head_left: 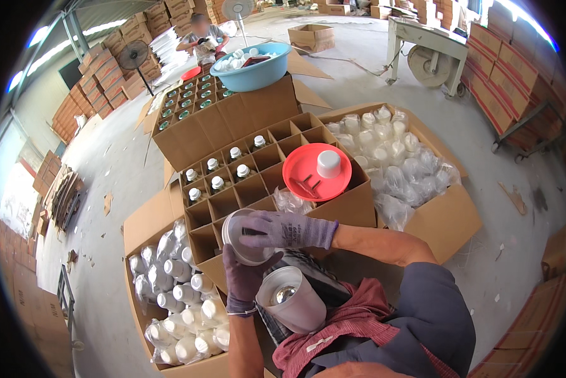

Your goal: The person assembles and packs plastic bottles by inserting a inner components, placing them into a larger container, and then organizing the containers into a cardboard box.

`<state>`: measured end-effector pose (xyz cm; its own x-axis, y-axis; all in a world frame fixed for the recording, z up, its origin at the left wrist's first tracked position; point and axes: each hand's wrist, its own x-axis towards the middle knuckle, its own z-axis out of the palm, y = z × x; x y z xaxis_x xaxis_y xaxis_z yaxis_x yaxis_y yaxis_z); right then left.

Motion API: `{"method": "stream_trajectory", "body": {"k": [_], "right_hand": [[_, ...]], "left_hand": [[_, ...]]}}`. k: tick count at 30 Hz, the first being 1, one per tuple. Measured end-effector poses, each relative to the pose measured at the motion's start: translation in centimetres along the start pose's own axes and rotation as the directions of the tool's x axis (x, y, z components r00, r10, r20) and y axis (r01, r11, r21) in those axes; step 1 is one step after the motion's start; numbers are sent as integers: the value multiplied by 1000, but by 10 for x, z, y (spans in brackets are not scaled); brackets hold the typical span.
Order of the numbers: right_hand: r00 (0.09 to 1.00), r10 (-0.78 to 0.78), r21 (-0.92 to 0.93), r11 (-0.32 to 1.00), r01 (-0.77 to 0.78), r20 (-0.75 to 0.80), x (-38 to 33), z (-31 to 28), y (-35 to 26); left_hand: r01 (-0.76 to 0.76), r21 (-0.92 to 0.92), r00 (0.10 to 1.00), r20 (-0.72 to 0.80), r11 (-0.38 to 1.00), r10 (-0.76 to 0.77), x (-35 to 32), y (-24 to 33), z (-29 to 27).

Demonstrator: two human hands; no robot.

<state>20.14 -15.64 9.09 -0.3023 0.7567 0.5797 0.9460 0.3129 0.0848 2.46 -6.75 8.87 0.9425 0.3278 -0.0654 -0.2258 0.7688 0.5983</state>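
Head view, lower centre of the frame: both my gloved hands meet on a white bottle lying on its side, its round base turned up toward the camera. My left hand comes up from below and cups the bottle from underneath, fingers curled around its lower rim. My right hand reaches in from the right and lies across the top of the bottle, fingers pressed together and stretched flat over it, so the bottle sits clamped between the two palms. Just below, in my lap, a roll of white material rests against my left wrist, a shiny core showing at its end. Directly above my hands is a divided carton with a few capped bottles standing in its upper left cells. A red dish with a white cap in it sits on the carton's right edge. Boxes of bagged white bottles lie at lower left and right. At the upper middle is a blue basin, with another person behind it.
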Motion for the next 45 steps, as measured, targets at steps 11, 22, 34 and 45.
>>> {"method": "stream_trajectory", "body": {"k": [11,22,34,45], "right_hand": [[873,316,895,132,-427,370,-13,-29,0],[964,-263,126,958,258,28,13,-9,9],[851,501,745,506,-435,156,45,-25,-17],[996,22,4,1000,-22,83,32,-44,10]], "left_hand": [[-592,618,595,768,-517,236,11,15,24],[7,-46,999,37,999,-5,-23,14,18],[-408,908,709,250,94,659,1,-5,12],[-167,206,981,-60,964,182,3,14,11]]}}
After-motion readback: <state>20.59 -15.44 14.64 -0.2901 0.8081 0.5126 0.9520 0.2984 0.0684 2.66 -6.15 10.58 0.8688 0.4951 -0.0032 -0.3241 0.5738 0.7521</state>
